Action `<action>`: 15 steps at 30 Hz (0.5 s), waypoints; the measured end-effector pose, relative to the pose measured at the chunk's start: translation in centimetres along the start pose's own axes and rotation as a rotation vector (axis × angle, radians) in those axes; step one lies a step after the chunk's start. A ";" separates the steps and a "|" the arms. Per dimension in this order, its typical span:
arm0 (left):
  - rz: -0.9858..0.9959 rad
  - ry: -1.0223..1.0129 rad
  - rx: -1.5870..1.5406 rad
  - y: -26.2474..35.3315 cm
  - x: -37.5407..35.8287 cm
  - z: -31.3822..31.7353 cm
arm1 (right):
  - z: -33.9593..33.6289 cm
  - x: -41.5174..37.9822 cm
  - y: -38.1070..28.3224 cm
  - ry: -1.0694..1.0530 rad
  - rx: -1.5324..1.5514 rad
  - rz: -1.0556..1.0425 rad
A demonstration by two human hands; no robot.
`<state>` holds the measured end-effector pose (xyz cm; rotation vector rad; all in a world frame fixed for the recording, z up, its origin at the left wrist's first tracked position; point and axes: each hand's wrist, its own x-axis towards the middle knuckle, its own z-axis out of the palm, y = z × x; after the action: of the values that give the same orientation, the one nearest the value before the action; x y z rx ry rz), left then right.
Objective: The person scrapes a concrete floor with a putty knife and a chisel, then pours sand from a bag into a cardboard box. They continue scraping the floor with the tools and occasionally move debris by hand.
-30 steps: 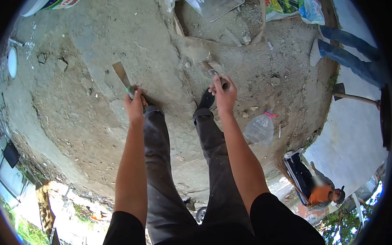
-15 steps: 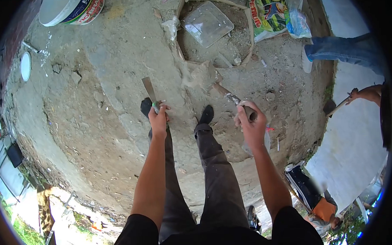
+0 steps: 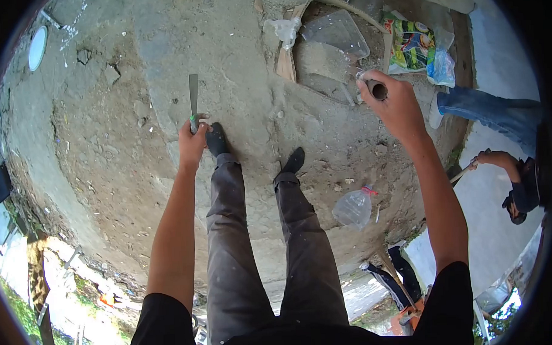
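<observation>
L hand point(image 3: 193, 142), R hand point(image 3: 400, 106): bare
Forearms point(image 3: 176, 228): bare, grip back to sleeves
Sleeves point(image 3: 163, 325): blk, short, well behind grip
Trousers point(image 3: 231, 253): dk gray, creased, w/ pale specks
Cuffs point(image 3: 286, 179): rolled
Footwear point(image 3: 294, 161): blk, rounded toes

Red-topped clear bag point(image 3: 352, 209) — and white disc point(image 3: 37, 48) — on dirt point(image 3: 122, 199).
</observation>
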<state>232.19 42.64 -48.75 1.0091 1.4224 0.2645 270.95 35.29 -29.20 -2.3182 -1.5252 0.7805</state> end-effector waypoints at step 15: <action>-0.110 0.144 -0.143 -5.0 -2.8 -4.3 | 5.1 9.1 -4.7 0.042 -0.578 -0.697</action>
<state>225.81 39.55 -49.70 0.8051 1.5611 0.3585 267.22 45.07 -33.79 -1.8345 -2.5618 0.1106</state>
